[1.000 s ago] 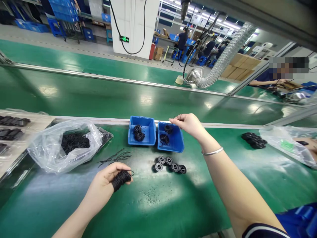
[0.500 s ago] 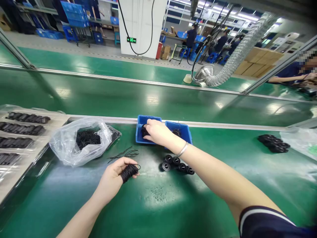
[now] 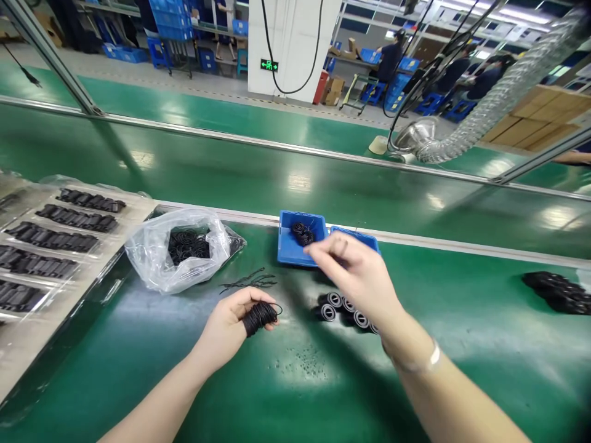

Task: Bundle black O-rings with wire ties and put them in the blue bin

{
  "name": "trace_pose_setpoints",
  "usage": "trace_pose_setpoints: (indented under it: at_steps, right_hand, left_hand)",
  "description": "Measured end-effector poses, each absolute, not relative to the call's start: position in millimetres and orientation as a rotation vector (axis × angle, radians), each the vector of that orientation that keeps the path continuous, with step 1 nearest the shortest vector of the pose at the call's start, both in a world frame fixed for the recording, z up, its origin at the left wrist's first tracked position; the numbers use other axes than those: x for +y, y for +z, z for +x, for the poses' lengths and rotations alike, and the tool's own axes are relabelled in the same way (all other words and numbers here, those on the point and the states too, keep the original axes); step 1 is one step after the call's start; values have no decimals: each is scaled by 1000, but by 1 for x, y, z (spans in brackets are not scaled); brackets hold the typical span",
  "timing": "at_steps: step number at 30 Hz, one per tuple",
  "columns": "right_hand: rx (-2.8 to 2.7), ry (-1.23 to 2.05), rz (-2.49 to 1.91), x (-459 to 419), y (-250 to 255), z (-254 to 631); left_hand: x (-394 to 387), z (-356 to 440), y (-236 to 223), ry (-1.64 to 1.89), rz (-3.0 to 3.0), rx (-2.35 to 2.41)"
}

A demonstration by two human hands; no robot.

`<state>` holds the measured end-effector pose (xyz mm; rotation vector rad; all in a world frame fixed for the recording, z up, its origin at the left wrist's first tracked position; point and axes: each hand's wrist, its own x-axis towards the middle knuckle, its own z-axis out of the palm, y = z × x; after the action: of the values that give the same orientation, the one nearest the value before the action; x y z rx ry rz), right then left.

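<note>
A small clump of black loops (image 3: 302,233) is held in the blue box (image 3: 287,251), and much of its floor is left bare. The second box (image 3: 370,240) is set just to the right of the blue box; most of it is hidden by the right hand (image 3: 360,271), so what is in it cannot be told well. The clear bag (image 3: 157,271) is placed to the left of the blue box. Its top is open, and a big heap of thin loops (image 3: 188,246) can be seen inside. Farther left of the blue box, rows of black parts (image 3: 87,201) are laid in clear trays (image 3: 69,229).

The bundle (image 3: 261,318) is held by the left hand (image 3: 224,335), in front of the blue box and a bit to its left. The fingers are curled around it, and one loop is seen sticking out. The right hand is raised over the near right corner of the blue box, apart from the bundle. Its thumb and first finger are brought close together; whether anything is pinched cannot be told. Loose strings (image 3: 249,282) and round parts (image 3: 328,312) are spread on the green worktop (image 3: 295,406), nearer than the blue box.
</note>
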<state>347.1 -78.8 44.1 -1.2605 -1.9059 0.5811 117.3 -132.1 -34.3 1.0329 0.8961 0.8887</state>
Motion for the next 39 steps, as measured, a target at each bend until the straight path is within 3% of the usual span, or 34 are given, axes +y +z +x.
trace_pose_setpoints:
  at_steps: [2,5,10,24,39]
  right_hand:
    - [-1674,1017,-1236,-115,34,338]
    - [-1473,1314,-1217,-148,4,327]
    - [-1283,1467,-1170,-153,-29,321]
    - [-1095,1763,-1120,-157,-40,319]
    - [-674,1978,-911,-156,-38,319]
  left_hand:
    - [-132,117,-31,898,1052,889]
    - [-132,116,-28,903,1093,900]
    - [-131,114,-29,915,1174,918]
    - [-130,113,-33,791,1665,968]
    - [-129,117,-32,795,1074,735]
